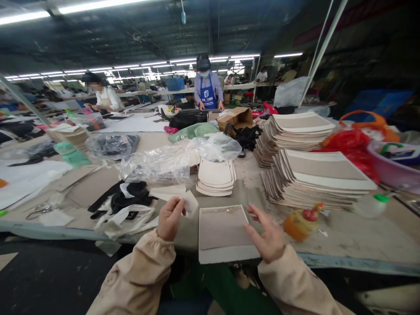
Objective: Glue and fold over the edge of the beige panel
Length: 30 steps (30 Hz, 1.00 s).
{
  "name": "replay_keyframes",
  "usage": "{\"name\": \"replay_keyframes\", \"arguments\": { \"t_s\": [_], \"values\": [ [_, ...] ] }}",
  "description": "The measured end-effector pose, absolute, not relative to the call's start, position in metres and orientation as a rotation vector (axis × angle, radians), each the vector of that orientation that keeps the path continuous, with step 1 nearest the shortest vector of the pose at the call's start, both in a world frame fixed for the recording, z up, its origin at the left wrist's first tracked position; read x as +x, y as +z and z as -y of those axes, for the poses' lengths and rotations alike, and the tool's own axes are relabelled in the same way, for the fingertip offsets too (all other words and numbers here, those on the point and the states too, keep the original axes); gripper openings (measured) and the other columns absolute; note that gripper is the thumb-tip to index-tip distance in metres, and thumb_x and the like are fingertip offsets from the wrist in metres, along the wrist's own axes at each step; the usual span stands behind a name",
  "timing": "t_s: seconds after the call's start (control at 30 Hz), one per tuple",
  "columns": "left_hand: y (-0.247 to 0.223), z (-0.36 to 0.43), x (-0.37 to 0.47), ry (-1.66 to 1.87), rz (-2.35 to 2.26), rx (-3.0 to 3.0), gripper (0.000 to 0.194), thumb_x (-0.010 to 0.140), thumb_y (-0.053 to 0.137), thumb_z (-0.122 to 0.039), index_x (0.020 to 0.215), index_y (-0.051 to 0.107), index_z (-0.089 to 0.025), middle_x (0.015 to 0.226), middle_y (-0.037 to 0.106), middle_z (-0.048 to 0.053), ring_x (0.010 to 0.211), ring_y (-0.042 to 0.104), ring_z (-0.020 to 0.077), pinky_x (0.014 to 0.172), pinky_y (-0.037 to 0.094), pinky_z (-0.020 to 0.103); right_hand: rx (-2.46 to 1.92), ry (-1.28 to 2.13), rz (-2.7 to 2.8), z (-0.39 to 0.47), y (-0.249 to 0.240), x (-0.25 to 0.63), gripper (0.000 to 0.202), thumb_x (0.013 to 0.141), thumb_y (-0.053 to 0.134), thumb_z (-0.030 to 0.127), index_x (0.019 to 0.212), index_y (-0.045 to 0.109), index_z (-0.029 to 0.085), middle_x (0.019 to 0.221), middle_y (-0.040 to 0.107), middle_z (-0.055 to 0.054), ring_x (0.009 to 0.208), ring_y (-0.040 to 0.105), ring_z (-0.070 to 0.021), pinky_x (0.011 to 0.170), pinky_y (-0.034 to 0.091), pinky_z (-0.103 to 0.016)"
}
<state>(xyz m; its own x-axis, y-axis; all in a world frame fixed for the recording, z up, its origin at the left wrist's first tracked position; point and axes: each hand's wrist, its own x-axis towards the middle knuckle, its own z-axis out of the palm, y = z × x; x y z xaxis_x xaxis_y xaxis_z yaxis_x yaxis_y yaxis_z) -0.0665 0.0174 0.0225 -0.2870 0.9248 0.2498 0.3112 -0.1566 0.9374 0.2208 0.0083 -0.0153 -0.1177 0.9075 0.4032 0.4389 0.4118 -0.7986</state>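
Between finger and thumb, my left hand (171,217) pinches a small pale piece of card (190,204). My right hand (267,236) holds nothing; its fingers are apart at the right edge of a grey panel with a white border (223,232). Whether the fingertips touch that panel I cannot tell. The panel lies flat at the table's front edge, with shiny marks along its far end. Just behind it stands a short stack of white curved cards (215,175). A glue bottle with amber contents and a red top (302,222) stands right of my right hand.
Two tall stacks of bordered panels (328,170) (303,122) rise at the right. Clear plastic bags (157,164) and black fabric straps (127,197) lie left of centre. Scissors (41,211) rest far left. A person in a blue apron (208,94) stands across the table.
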Motion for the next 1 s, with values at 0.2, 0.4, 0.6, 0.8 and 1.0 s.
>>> {"name": "replay_keyframes", "arguments": {
  "t_s": [0.2,0.4,0.6,0.8,1.0],
  "values": [
    [0.027,0.012,-0.007,1.479,-0.976,0.804,0.025,0.075,0.067,-0.038,0.076,0.059,-0.015,0.062,0.053,-0.002,0.055,0.050,0.0084,0.052,0.042,0.020,-0.751,1.438,1.610,0.010,0.006,0.177,0.084,0.078,0.066,0.037,0.145,0.018,0.019,0.131,0.051,-0.013,0.120,0.048,-0.0240,0.102,0.038,-0.043],
    [0.017,0.006,-0.010,1.415,-0.949,0.618,0.025,0.068,0.072,-0.030,0.082,0.057,-0.017,0.069,0.057,-0.002,0.060,0.055,0.0091,0.053,0.047,0.020,-1.048,1.688,1.564,0.010,0.006,0.174,0.033,0.078,0.061,0.043,0.094,0.063,0.014,0.068,0.061,0.000,0.062,0.056,-0.0137,0.058,0.046,-0.025],
    [0.016,-0.002,-0.018,1.199,-1.121,0.806,0.029,0.063,0.075,-0.034,0.080,0.062,-0.014,0.072,0.059,0.000,0.058,0.053,0.0093,0.046,0.046,0.018,-1.265,1.587,1.731,0.001,0.000,0.190,0.023,0.076,0.058,0.038,0.075,0.061,0.016,0.057,0.055,0.003,0.054,0.051,-0.0119,0.051,0.038,-0.022],
    [0.003,-0.008,-0.028,1.112,-1.437,1.162,0.024,0.066,0.070,-0.036,0.073,0.064,-0.014,0.064,0.059,0.000,0.056,0.051,0.0108,0.049,0.043,0.021,-1.411,1.364,1.818,-0.011,0.002,0.208,0.022,0.075,0.057,0.037,0.080,0.064,0.016,0.063,0.061,0.002,0.061,0.056,-0.0143,0.056,0.041,-0.023],
    [-0.019,-0.020,-0.030,1.072,-1.827,1.568,0.018,0.078,0.058,-0.035,0.076,0.065,-0.020,0.070,0.066,0.000,0.067,0.058,0.0150,0.064,0.042,0.024,-1.703,0.905,1.717,-0.037,-0.014,0.214,0.028,0.080,0.049,0.036,0.099,0.060,0.019,0.076,0.066,0.000,0.072,0.062,-0.0163,0.068,0.047,-0.027]
  ]
}}
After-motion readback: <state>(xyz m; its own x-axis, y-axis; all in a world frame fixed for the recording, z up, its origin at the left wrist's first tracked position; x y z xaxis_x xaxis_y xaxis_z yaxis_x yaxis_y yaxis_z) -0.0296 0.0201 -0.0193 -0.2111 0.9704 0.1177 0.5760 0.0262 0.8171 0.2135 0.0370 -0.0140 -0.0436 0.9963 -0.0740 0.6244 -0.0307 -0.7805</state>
